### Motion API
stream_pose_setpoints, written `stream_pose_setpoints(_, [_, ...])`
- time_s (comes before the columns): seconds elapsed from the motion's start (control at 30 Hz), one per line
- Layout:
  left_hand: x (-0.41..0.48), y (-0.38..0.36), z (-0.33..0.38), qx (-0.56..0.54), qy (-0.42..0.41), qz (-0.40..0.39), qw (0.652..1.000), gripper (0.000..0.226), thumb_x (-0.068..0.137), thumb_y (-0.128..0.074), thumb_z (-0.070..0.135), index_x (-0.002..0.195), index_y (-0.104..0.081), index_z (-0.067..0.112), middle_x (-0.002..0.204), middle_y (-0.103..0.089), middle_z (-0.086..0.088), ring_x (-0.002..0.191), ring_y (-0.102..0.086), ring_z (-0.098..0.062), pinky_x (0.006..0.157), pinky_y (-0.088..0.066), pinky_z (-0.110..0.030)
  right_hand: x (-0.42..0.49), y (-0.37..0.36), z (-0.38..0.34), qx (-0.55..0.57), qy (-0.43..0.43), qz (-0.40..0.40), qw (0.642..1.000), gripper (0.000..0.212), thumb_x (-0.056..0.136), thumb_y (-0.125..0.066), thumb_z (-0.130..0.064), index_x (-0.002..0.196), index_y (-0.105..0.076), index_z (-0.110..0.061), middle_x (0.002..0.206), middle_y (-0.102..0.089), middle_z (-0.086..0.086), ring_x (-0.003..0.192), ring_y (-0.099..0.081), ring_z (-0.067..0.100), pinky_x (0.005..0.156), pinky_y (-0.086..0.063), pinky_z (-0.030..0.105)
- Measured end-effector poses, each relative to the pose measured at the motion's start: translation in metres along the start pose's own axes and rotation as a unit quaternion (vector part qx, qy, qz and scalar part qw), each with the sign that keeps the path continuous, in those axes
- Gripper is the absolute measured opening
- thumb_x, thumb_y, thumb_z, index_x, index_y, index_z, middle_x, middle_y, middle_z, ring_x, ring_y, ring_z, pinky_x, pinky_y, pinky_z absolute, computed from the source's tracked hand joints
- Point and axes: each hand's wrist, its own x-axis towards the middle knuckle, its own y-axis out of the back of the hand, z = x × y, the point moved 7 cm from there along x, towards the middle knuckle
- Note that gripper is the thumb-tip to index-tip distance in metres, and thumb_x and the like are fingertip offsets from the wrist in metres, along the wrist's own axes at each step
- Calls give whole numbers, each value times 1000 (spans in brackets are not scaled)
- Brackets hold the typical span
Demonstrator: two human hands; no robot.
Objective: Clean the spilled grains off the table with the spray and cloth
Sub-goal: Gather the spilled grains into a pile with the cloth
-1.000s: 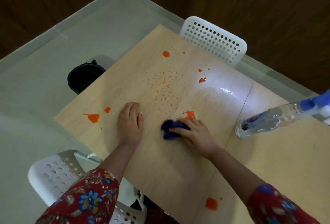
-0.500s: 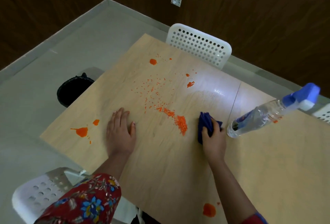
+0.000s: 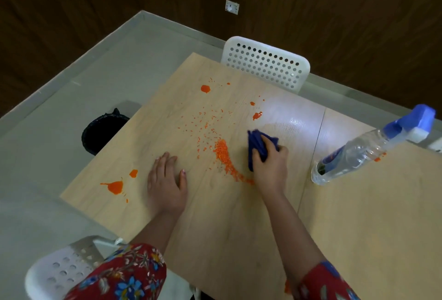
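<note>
Orange grains (image 3: pixel 222 153) lie in a curved swept line on the wooden table (image 3: pixel 215 228), with loose grains scattered beyond it toward the far side. My right hand (image 3: pixel 270 168) grips a bunched blue cloth (image 3: pixel 257 144) against the tabletop, just right of the grain line. My left hand (image 3: pixel 166 180) rests flat on the table, fingers straight, left of the grains. A clear spray bottle (image 3: pixel 358 153) with a blue and white trigger head stands on the table to the right of the cloth.
Orange splats mark the table near the left edge (image 3: pixel 116 187), at the far side (image 3: pixel 205 89) and by the near edge. A black bin (image 3: pixel 102 132) stands on the floor to the left. White perforated chairs stand at the far side (image 3: pixel 265 65) and near left (image 3: pixel 62 273).
My right hand has carried the cloth from the table's middle out to the right of the spill, leaving the grains in a curved line. The left hand has stayed flat.
</note>
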Motion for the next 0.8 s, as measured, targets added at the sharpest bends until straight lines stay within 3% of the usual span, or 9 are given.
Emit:
stream_pose_setpoints(0.17, [1, -1, 0, -8, -12, 10, 1000, 52, 91, -35, 42, 130, -53, 12, 145, -46, -7, 137, -37, -27, 113, -30, -44, -75, 21, 64, -21, -88, -16, 996, 58, 91, -62, -27, 144, -38, -24, 127, -39, 8, 99, -55, 26, 80, -40, 27])
stream_pose_setpoints(0.3, [1, 0, 1, -13, -4, 4, 1000, 54, 90, -33, 41, 130, -54, 12, 145, -47, -6, 137, -38, -27, 112, -27, -42, -78, -16, 32, -40, -90, -18, 995, 56, 92, -60, -30, 142, -40, -15, 130, -37, 8, 90, -59, 26, 75, -42, 28])
stream_pose_setpoints(0.5, [2, -1, -1, -13, -7, -19, 1000, 52, 92, -31, 38, 133, -51, 13, 147, -44, -6, 139, -34, -26, 114, -23, -40, -43, -74, -37, 19, -65, -57, 996, 55, 94, -59, -32, 143, -40, -18, 132, -34, 4, 100, -60, 24, 92, -49, 33])
stream_pose_setpoints(0.63, [3, -3, 0, -15, -10, -40, 999, 51, 93, -32, 37, 133, -51, 11, 146, -45, -7, 137, -36, -28, 112, -28, -42, -56, -37, -17, 5, -82, 9, 997, 54, 95, -57, -34, 144, -40, -19, 131, -37, 6, 97, -60, 28, 91, -50, 37])
stream_pose_setpoints(0.8, [1, -5, 7, -31, -7, -99, 995, 50, 91, -37, 32, 133, -53, 10, 147, -43, -11, 138, -36, -31, 110, -29, -43, -110, -41, -4, -62, -146, 7, 987, 52, 94, -59, -33, 138, -41, -13, 132, -38, 10, 95, -62, 33, 83, -48, 36])
